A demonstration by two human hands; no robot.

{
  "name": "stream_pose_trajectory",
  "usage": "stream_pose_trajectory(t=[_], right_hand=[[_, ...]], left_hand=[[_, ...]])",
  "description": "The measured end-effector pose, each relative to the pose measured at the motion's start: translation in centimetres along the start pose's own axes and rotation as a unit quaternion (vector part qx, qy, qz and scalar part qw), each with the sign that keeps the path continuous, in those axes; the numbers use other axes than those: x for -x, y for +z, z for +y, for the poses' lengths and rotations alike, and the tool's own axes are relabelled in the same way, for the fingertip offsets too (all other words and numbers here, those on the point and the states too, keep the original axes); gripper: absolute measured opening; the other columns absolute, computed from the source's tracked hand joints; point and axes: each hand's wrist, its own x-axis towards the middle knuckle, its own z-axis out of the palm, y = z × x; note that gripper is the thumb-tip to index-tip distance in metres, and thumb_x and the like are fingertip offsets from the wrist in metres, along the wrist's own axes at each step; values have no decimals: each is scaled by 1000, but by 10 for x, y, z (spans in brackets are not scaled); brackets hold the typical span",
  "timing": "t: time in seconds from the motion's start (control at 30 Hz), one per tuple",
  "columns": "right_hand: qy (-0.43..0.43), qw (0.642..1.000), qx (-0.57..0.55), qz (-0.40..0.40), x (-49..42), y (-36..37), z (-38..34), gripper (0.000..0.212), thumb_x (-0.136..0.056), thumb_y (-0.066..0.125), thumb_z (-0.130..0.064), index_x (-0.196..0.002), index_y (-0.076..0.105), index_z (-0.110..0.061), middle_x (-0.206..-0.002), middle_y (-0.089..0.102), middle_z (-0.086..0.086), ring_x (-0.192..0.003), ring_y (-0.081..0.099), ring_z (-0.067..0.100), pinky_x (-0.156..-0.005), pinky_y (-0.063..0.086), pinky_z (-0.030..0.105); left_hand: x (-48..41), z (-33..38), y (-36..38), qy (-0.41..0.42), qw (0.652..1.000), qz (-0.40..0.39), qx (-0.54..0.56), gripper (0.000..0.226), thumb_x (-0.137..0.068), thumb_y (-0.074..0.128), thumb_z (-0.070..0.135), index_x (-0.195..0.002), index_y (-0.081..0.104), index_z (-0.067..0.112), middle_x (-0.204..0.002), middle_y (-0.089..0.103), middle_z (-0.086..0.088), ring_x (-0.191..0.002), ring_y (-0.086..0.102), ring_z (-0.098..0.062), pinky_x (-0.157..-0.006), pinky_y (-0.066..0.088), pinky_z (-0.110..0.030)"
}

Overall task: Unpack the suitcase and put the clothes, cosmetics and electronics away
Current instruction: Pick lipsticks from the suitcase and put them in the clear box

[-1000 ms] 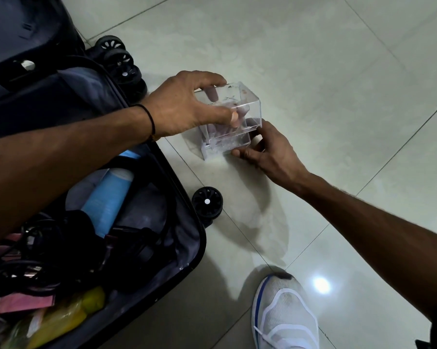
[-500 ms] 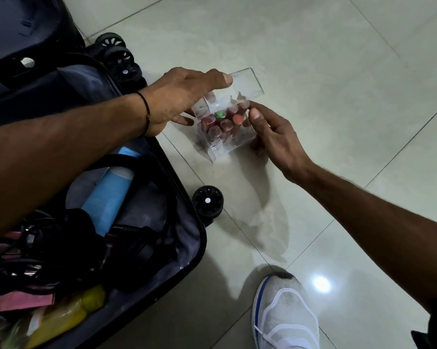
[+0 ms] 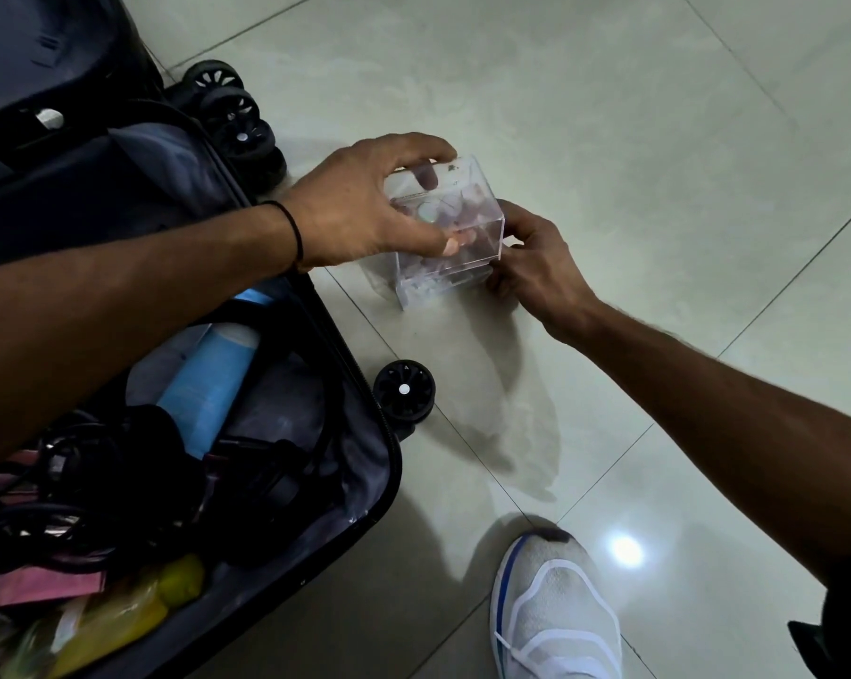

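Gripping clear acrylic box (image 3: 445,232) with both: your left hand (image 3: 364,213) on lid, right hand (image 3: 531,267) at base (right of suitcase (image 3: 315,365)).

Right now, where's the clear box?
Head view, upper centre: clear box on the floor right of the suitcase, left hand on its lid, right hand at its base.
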Motion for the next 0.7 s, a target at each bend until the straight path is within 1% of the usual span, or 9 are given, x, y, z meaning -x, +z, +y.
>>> stream_pose_trajectory(t=[0.07, 0.1, 0.17, 0.27, 0.33, 0.4, 0.5, 0.6, 0.7], right_hand=[[6, 1000, -5, -6, 0, -1, 1, 12, -96, 67, -22, -106, 71, -28, -90, 61, 3, -58, 55, 1, -54, 43, 19], [8, 1000, -13, -11, 0, -2, 3, 13, -96, 67, -22, -108, 70, -26, -91, 63, 2, -60, 56, 1, -56, 44, 20], [12, 999, -22, -32, 0, -8, 6, 21, -95, 67, -17, -114, 69, -24, -94, 65, 2, -64, 56, 6, -61, 45, 25], [18, 997, -15, -75, 2, -19, 15, 49, -89, 65, -5, -134, 61, -24, -117, 66, 9, -75, 58, 19, -74, 50, 38], [21, 993, -16, -114, 6, -22, 19, 68, -88, 61, 7, -146, 49, -26, -133, 61, 6, -85, 59, 23, -83, 50, 43], [19, 988, -8, -150, 10, -23, 18, 87, -83, 60, 13, -153, 35, -32, -139, 56, 0, -88, 59, 23, -88, 51, 42], [13, 986, 19, -168, 11, -20, 10, 101, -83, 68, 11, -157, 19, -38, -141, 51, -3, -83, 58, 24, -81, 50, 40], [10, 987, 26, -160, 6, -14, 3, 100, -83, 75, 6, -154, 19, -37, -127, 58, -2, -87, 58, 25, -76, 50, 44], [2, 987, 57, -149, 2, -14, 0, 82, -79, 82, 0, -142, 36, -27, -118, 61, -13, -100, 61, 7, -91, 54, 46]], left_hand=[[0, 0, 3, 16, 999, 18, -32, 78, -68, 84, 45, -137, 48, 39, -119, 55, 20, -75, 54, 18, -69, 39, -4], [1, 0, 5, 23, 998, 27, -47, 78, -68, 84, 44, -138, 47, 38, -119, 55, 18, -75, 55, 13, -66, 41, -5], [2, 0, 9, 37, 995, 41, -82, 79, -68, 82, 46, -138, 46, 38, -117, 54, 15, -80, 58, 4, -75, 50, -17], [6, 0, 13, 51, 990, 49, -125, 82, -66, 75, 56, -138, 42, 37, -115, 52, 12, -87, 58, -7, -82, 53, -36], [7, -1, 17, 68, 981, 54, -172, 82, -67, 71, 58, -138, 39, 35, -116, 52, 8, -90, 57, -15, -83, 50, -37], [8, -3, 23, 93, 969, 56, -224, 78, -72, 71, 54, -139, 37, 30, -116, 51, 4, -90, 56, -19, -82, 46, -35], [7, -4, 27, 109, 959, 54, -255, 76, -75, 65, 55, -138, 36, 23, -115, 50, 1, -88, 56, -23, -78, 41, -32], [7, -4, 26, 113, 961, 35, -248, 77, -74, 65, 54, -139, 35, 25, -118, 49, 3, -91, 56, -22, -77, 41, -31], [7, -3, 25, 108, 963, -5, -246, 85, -70, 76, 40, -141, 31, 29, -120, 47, 3, -89, 54, -22, -73, 44, -32]])
